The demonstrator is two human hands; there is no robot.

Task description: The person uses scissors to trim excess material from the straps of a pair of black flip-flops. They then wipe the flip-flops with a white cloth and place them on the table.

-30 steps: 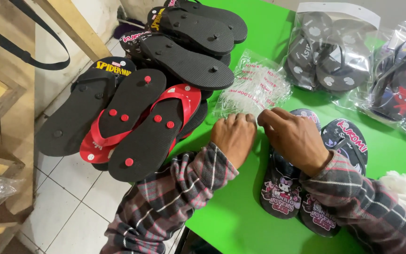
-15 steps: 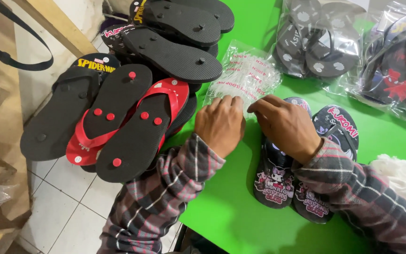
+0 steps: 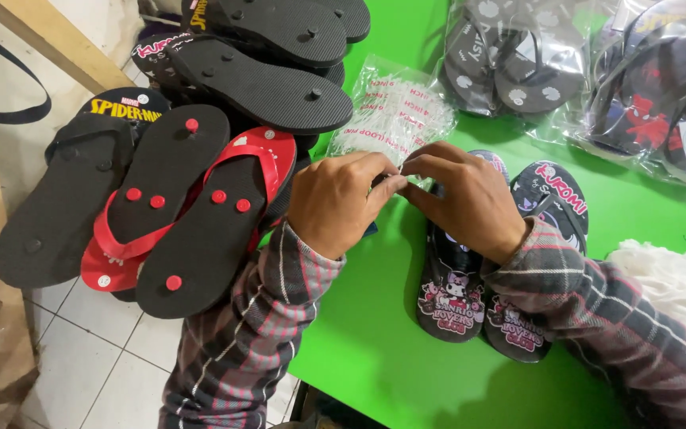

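Head view: I am pinching something small between the fingertips of my left hand (image 3: 341,202) and my right hand (image 3: 470,199), both narrowed; what they hold I cannot tell. They are meeting just below the clear packet of white fasteners (image 3: 395,111), over the pair of black cartoon-print sandals (image 3: 502,262) lying on the green table (image 3: 375,349). I judge a fastener is being readied; next calls for fine alignment at the strap. Two clear bags (image 3: 510,59) hold further sandals.
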